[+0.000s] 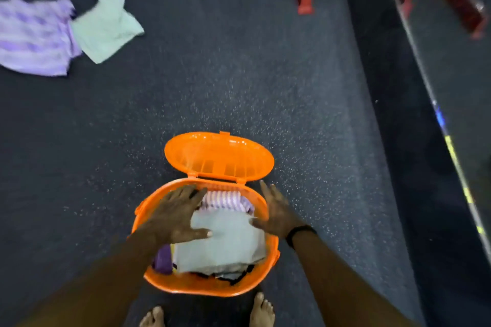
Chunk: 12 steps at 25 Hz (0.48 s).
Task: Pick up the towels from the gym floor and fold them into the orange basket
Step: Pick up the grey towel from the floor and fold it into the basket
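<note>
Folded towel (225, 241) flat in orange basket (159, 280), long axis front-to-back

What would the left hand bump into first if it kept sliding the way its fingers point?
Probably the basket's far rim by the hinge, then the open lid. The left hand lies flat on the folded pale towel, fingers aimed there; depth is unclear.

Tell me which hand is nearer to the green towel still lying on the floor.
Left. The left hand rests on the folded towels in the orange basket, on the same side as the green towel, which lies far up-left. The right hand is at the basket's opposite rim, farther away.
</note>
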{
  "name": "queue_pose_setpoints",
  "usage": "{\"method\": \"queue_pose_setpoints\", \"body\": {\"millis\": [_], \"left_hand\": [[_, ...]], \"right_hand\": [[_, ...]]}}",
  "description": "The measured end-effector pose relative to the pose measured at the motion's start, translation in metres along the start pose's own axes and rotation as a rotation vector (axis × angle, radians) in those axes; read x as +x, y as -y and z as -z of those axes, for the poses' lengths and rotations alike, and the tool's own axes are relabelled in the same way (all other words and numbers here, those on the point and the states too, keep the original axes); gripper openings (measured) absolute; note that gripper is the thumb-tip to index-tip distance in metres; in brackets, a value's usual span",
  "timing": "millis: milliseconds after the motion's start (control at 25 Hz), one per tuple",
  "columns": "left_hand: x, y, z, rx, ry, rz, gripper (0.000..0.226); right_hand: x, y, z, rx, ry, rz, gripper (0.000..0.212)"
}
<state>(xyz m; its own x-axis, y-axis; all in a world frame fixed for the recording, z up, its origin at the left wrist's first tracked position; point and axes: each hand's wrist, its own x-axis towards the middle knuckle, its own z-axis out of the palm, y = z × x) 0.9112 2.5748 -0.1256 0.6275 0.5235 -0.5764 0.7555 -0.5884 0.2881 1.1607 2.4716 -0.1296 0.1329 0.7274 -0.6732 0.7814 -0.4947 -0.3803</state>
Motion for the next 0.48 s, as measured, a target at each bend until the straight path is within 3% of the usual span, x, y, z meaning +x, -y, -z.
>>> {"method": "queue_pose_setpoints", "body": {"millis": [160, 280, 480], "left_hand": [[-0.070, -0.019, 0.179, -0.167, -0.291, 0.081, 0.123], [-0.130, -0.028, 0.302, -0.242, -0.411, 0.119, 0.114], [-0.272, -0.053, 0.489, -0.319, -0.677, 0.095, 0.123]], "right_hand": [[-0.074, 0.078, 0.177, 0.110, -0.243, 0.009, 0.103], [-0.141, 0.147, 0.286, 0.190, -0.374, 0.065, 0.091], [-0.295, 0.272, 0.432, 0.185, -0.580, 0.214, 0.079]]}}
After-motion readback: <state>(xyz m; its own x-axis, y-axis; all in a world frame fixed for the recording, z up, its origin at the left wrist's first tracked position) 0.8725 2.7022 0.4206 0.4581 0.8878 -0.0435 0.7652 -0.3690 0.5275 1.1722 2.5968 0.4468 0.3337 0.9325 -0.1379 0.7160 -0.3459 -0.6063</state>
